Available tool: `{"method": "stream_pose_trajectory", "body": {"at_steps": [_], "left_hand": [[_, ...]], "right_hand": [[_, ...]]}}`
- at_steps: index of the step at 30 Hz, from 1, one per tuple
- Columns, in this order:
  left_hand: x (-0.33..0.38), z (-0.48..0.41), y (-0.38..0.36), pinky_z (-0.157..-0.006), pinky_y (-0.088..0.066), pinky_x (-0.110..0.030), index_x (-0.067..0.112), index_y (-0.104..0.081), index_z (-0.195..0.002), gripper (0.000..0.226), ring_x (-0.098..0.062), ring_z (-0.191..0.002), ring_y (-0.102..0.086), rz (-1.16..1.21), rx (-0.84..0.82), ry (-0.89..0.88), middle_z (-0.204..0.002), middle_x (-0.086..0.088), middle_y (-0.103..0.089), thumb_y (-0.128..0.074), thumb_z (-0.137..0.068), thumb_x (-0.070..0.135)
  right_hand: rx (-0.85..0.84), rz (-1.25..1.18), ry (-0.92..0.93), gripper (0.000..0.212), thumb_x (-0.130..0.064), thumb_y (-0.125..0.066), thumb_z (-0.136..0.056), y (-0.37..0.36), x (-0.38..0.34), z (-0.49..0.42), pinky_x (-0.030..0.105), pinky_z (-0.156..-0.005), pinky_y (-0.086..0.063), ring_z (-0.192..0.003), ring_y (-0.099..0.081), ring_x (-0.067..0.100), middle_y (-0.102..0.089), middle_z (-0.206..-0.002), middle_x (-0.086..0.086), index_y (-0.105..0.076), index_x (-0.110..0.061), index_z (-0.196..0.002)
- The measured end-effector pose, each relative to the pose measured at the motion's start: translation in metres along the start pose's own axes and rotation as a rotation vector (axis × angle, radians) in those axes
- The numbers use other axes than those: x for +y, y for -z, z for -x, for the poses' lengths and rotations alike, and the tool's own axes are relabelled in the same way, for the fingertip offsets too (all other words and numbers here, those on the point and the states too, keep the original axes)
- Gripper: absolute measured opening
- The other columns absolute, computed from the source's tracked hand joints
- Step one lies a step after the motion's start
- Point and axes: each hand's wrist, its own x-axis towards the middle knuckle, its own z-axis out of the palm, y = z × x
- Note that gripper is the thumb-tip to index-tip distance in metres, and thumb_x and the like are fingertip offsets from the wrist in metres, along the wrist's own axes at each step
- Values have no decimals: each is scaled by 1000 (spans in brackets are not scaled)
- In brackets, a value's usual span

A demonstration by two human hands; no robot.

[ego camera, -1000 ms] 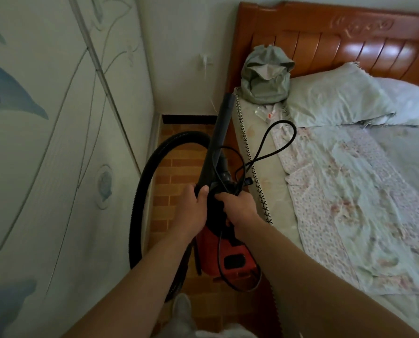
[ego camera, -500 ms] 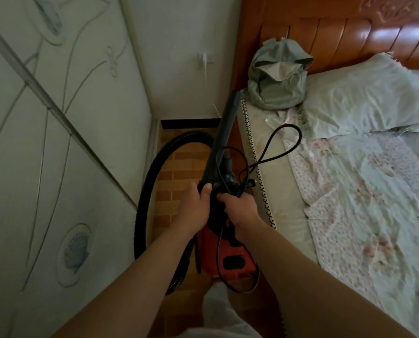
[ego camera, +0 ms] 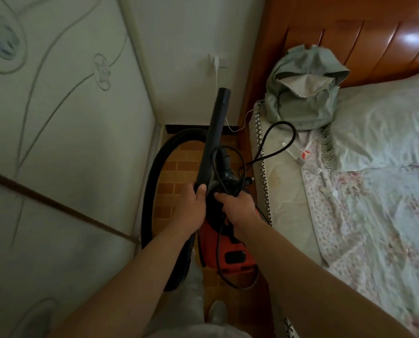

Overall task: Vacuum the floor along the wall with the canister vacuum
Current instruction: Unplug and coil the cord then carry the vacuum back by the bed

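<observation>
Starting to the left of the left hand (ego camera: 191,207), a pale patterned panel (ego camera: 64,147) runs down to a narrow strip of brick-tiled floor (ego camera: 168,189), and the black hose (ego camera: 151,181) arcs between that panel and the hand. The left hand is curled round the lower end of the black wand (ego camera: 214,132), which points up and away from it, its open mouth well clear of the floor. Just to its right, the right hand (ego camera: 239,208) grips the top of the canister vacuum (ego camera: 230,245), fingers closed over what looks like the carry handle, with part of the power cord (ego camera: 284,122) caught under them. The red body sits below this hand, and I cannot tell whether it rests on the floor. The cord loops out to the right of the right hand onto the edge of the bed (ego camera: 286,196). Judging from this, the step in hand is getting the machine into place, with no cleaning begun. To do it well, set the canister down near the feet and shake the cord free of the handle and the bed. Then tip the wand mouth down to the floor strip beside the panel, watching that the hose loop does not snag
</observation>
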Motion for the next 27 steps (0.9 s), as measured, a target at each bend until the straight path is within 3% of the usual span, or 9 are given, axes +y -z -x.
{"method": "stream_pose_trajectory", "body": {"at_steps": [9,12,15,20,24,27], "left_hand": [[29,-156,22,-72,-43,-27,18,-46,-132,38,-10,-95,-57,19,-43,50,-108,1,-59,-32,-108,44],[42,-205,27,-68,-41,-24,25,-43,-122,26,-7,-87,-55,13,-47,89,-101,5,-57,-30,-109,43],[49,-251,26,-67,-43,-25,20,-44,-131,35,-9,-87,-58,-18,-58,109,-103,2,-59,-31,-108,43],[52,-332,15,-67,-41,-26,13,-43,-139,41,-17,-95,-59,-52,-47,141,-117,-9,-61,-33,-109,39],[63,-396,4,-62,-42,-22,12,-46,-132,34,-8,-81,-56,-59,18,174,-101,-2,-59,-34,-109,34],[65,-444,-2,-63,-42,-23,12,-47,-131,33,-8,-82,-56,-53,52,201,-100,0,-58,-35,-109,33]], "right_hand": [[5,69,-51,13,-22,-73,-95,-41,-67,-124,26,-45,-39,-49,-50,16,-60,-70,6,-65,-12,-99],[-15,56,-51,9,-21,-72,-95,-54,-88,-164,27,-50,-42,-57,-55,16,-62,-73,3,-65,-17,-95],[-26,22,-82,9,-20,-73,-94,-62,-106,-207,28,-54,-43,-60,-56,16,-63,-75,0,-64,-19,-94],[-57,-26,-168,12,-20,-73,-95,-72,-131,-288,29,-52,-45,-55,-54,17,-61,-73,7,-65,-13,-99],[-99,-11,-203,22,-24,-75,-93,-84,-143,-358,31,-53,-45,-56,-55,19,-64,-77,11,-66,-8,-106],[-112,17,-218,27,-26,-77,-90,-98,-149,-410,34,-59,-49,-66,-62,24,-73,-88,19,-68,-9,-109]]}}
